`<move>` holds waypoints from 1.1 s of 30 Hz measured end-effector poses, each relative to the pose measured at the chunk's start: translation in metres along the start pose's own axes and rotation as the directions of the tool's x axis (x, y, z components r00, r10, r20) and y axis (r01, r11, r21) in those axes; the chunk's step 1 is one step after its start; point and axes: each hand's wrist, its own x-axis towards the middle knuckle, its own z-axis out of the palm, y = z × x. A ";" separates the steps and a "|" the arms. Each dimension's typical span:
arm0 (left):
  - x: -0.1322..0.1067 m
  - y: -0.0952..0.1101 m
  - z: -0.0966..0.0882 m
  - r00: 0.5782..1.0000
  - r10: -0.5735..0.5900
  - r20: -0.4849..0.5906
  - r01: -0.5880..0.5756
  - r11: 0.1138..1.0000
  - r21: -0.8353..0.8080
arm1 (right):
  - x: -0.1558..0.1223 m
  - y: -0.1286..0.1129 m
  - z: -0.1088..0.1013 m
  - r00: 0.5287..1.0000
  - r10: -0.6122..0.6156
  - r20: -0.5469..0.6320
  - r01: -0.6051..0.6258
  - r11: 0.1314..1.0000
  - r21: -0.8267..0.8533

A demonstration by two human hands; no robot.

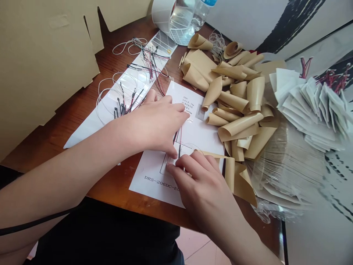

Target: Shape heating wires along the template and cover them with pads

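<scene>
A white printed sheet (150, 167) with a drawn rectangle lies on the wooden table under both hands. My left hand (158, 119) stretches across it, fingers spread and thumb pointing down toward the rectangle. Thin red and black wires (180, 141) run over the sheet below its fingers, with a dark tip inside the outline. At the rectangle's lower edge, my right hand (200, 178) is closed, thumb and curled fingers together. Whatever its fingertips hold is hidden. The two thumbs are close to each other.
Curled brown paper pieces (239, 123) heap up right of the sheet. Beyond them are stacked white packets (317, 106) with red wires. Wired black parts (150, 60) lie on a label strip at left. A label roll (162, 13), bottle (201, 14) and cardboard (46, 70) stand around.
</scene>
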 end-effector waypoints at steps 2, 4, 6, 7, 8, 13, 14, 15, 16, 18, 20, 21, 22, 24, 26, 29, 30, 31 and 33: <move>0.000 0.001 0.001 1.000 -0.009 0.011 0.009 1.000 0.014 | 0.000 0.000 -0.001 1.000 0.006 0.016 -0.006 1.000 0.007; 0.001 0.002 0.001 1.000 -0.016 0.017 0.015 1.000 0.024 | 0.000 0.001 -0.003 0.999 0.019 0.028 -0.019 1.000 0.018; 0.000 0.003 0.001 1.000 -0.016 0.017 0.015 0.999 0.031 | 0.001 0.001 -0.005 0.999 0.029 0.033 -0.030 0.999 0.025; 0.000 0.003 0.001 1.000 -0.017 0.019 0.016 0.999 0.034 | 0.001 0.002 -0.007 0.999 0.031 0.034 -0.032 0.999 0.033; 0.000 0.004 0.000 1.000 -0.019 0.020 0.018 0.999 0.034 | 0.001 0.002 -0.009 0.999 0.035 0.036 -0.037 0.998 0.046; 0.001 0.003 0.000 1.000 -0.018 0.009 0.018 1.000 0.011 | 0.000 0.009 -0.018 0.982 0.176 -0.063 -0.167 0.979 0.119; 0.001 0.002 0.000 1.000 -0.012 0.006 0.012 1.000 0.010 | 0.000 0.011 -0.020 0.972 0.224 -0.068 -0.214 0.968 0.127; 0.001 0.002 0.001 1.000 -0.006 0.004 0.006 1.000 0.012 | 0.000 0.014 -0.020 0.963 0.266 -0.052 -0.257 0.957 0.136; 0.002 0.001 0.001 1.000 -0.004 0.004 0.004 1.000 0.016 | 0.000 0.017 -0.020 0.956 0.294 -0.013 -0.290 0.946 0.144; 0.002 0.000 0.002 1.000 -0.006 0.005 0.006 1.000 0.018 | 0.001 0.020 -0.019 0.942 0.327 0.074 -0.335 0.929 0.156; 0.002 -0.001 0.002 1.000 -0.004 0.001 0.004 1.000 0.010 | 0.003 0.021 -0.016 0.931 0.339 0.132 -0.358 0.919 0.164; 0.002 -0.001 0.002 1.000 -0.002 0.000 0.002 1.000 0.005 | 0.004 0.021 -0.015 0.927 0.345 0.146 -0.367 0.915 0.169; 0.002 -0.001 0.002 1.000 -0.001 0.001 0.001 1.000 -0.001 | 0.005 0.021 -0.013 0.924 0.351 0.153 -0.375 0.910 0.176; 0.002 -0.002 0.001 1.000 -0.006 0.013 0.006 1.000 -0.007 | 0.007 0.020 -0.011 0.922 0.357 0.148 -0.381 0.905 0.190; 0.002 -0.002 0.000 1.000 -0.012 0.024 0.012 1.000 -0.007 | 0.007 0.022 -0.010 0.925 0.371 0.087 -0.381 0.903 0.198; 0.002 -0.003 0.000 1.000 -0.005 0.020 0.005 1.000 -0.003 | 0.006 0.028 -0.007 0.909 0.413 -0.059 -0.397 0.900 0.180; 0.002 -0.003 -0.001 1.000 -0.003 0.018 0.003 1.000 -0.004 | 0.006 0.031 -0.005 0.898 0.429 -0.096 -0.410 0.896 0.170; 0.002 -0.002 -0.001 1.000 -0.003 0.018 0.004 1.000 -0.005 | 0.005 0.034 -0.003 0.888 0.445 -0.115 -0.425 0.891 0.161; 0.002 -0.001 -0.003 0.999 -0.016 0.029 0.016 1.000 -0.009 | 0.005 0.041 0.001 0.877 0.467 -0.113 -0.447 0.880 0.160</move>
